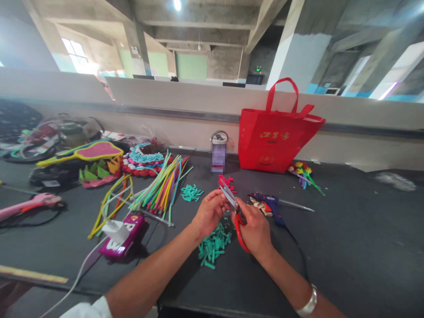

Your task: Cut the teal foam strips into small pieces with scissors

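My right hand grips a pair of scissors by the red handles, the blades pointing up and away from me. Close to the blades, my left hand is closed in a pinch; what lies between its fingertips is too small to make out. Below the hands is a loose pile of teal strips on the dark table. A smaller heap of teal pieces lies beyond my left hand. Red cut pieces sit just behind the scissor tips, partly hidden by them.
Left of my hands lie a bundle of coloured pipe cleaners and a purple power bank with a white plug. A blue glue gun with a cord is at right. Behind stand a lidded cup and a red bag.
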`<state>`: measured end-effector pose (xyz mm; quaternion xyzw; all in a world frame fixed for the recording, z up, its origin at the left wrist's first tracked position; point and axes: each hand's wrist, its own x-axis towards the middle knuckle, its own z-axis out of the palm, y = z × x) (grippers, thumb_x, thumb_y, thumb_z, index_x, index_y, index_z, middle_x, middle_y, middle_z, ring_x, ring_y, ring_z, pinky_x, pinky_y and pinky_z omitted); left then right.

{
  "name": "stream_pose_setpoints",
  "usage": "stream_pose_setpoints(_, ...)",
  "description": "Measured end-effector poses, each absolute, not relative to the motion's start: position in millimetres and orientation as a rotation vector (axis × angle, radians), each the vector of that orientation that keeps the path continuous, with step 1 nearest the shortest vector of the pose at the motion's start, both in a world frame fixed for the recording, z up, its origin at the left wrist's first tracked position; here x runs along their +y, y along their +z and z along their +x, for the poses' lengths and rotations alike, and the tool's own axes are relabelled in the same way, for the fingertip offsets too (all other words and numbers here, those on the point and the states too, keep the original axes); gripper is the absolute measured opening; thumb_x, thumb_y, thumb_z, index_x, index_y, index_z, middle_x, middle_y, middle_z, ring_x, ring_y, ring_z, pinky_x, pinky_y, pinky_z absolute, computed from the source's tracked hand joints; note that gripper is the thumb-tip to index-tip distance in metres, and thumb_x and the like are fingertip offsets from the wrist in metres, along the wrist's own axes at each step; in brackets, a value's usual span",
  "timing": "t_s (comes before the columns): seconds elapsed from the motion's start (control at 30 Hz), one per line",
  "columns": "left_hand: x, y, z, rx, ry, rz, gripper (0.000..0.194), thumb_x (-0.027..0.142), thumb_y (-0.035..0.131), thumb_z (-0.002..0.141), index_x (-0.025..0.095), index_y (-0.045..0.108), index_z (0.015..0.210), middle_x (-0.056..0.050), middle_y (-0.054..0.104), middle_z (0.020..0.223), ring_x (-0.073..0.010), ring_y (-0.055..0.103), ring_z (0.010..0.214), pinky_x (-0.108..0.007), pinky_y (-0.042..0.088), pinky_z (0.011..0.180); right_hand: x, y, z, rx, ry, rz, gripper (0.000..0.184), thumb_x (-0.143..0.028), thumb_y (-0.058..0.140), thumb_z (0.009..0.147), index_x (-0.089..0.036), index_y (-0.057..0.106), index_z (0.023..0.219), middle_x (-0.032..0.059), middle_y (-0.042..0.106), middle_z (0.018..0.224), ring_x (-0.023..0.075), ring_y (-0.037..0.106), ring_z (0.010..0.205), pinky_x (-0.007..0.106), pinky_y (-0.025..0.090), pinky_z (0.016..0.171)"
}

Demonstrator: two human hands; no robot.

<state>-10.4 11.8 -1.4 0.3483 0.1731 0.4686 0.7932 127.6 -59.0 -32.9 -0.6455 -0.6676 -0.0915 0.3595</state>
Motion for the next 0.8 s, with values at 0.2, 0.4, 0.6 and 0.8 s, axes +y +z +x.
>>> stream_pose_setpoints(0.2,11.8,-2.2,-10.8,0.378,1.005,0.748,0.016,0.022,0.072,0.071,0.014,0.064,0.082,-0.001,0.064,0.074,-0.0094,0.056,0.063,-0.023,0.045,0.067,-58.7,-31.8,126.5,-1.720,-0.211,-1.649,0.042,-0.035,0.052,0.087,-0.022,0.056,0.127,0.0078,0.065,0.095,0.0214,0.060,0.087,0.033,0.049,0.080)
stream_pose_setpoints(0.4,11.4,-1.3,-10.1,0.381,1.006,0.761,0.018,0.024,0.073,0.071,0.013,0.064,0.082,-0.002,0.064,0.073,-0.0099,0.057,0.063,-0.023,0.045,0.066,-58.7,-30.4,126.6,-1.727,-0.179,-1.662,0.040,-0.034,0.052,0.088,-0.021,0.058,0.125,0.0081,0.066,0.094,0.0216,0.061,0.087,0.033,0.049,0.079)
stream_pose_setpoints(0.6,10.5,-0.5,-10.1,0.371,0.998,0.753,0.016,0.023,0.072,0.071,0.014,0.064,0.082,-0.001,0.063,0.072,-0.0100,0.057,0.064,-0.024,0.045,0.067,-58.9,-31.7,124.5,-1.708,-0.146,-1.642,0.039,-0.035,0.051,0.088,-0.019,0.058,0.123,0.0070,0.066,0.090,0.0203,0.062,0.080,0.032,0.050,0.074)
stream_pose_setpoints(0.8,10.8,-0.5,-10.3,0.382,0.990,0.756,0.017,0.023,0.073,0.070,0.014,0.064,0.080,-0.001,0.063,0.070,-0.0098,0.057,0.063,-0.023,0.044,0.066,-58.4,-35.5,124.0,-1.708,-0.129,-1.596,0.039,-0.034,0.049,0.089,-0.018,0.058,0.123,0.0086,0.068,0.093,0.0212,0.065,0.082,0.033,0.052,0.077)
